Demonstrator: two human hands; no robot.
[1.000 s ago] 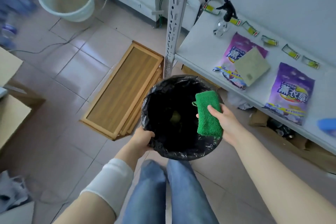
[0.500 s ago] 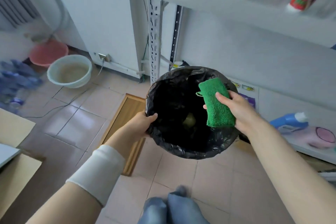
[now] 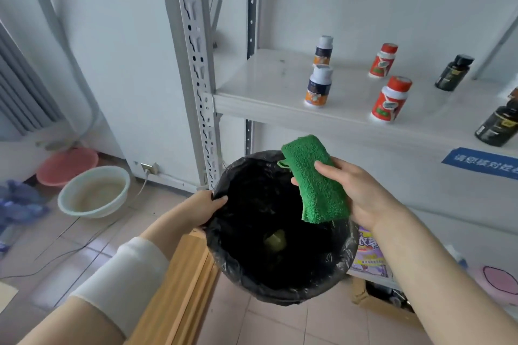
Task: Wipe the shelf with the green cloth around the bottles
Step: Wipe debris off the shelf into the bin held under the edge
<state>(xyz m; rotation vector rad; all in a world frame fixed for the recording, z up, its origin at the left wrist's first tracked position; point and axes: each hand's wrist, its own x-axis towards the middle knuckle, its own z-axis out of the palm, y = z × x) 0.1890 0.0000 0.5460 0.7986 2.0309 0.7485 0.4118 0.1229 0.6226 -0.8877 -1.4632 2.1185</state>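
My right hand (image 3: 361, 193) grips a folded green cloth (image 3: 315, 179) over the right rim of a bin lined with a black bag (image 3: 280, 286). My left hand (image 3: 200, 210) holds the bin's left rim and keeps it lifted below the shelf. The white shelf (image 3: 269, 84) lies above and beyond the bin. On it stand two white-capped bottles (image 3: 319, 86), two red bottles (image 3: 389, 99) and two dark bottles (image 3: 454, 72), spaced apart. Dark specks mark the shelf's left part.
The perforated shelf post (image 3: 196, 70) rises just left of the bin. A wooden frame (image 3: 179, 288) lies on the tiled floor under my left arm. A pale basin (image 3: 94, 192) and a pink basin (image 3: 67, 165) sit at the left. Purple packets (image 3: 368, 255) lie on the lower shelf.
My view has risen from the lower shelf and floor to the bottle shelf. Both hands have lifted the bin and cloth with it; their holds are unchanged.
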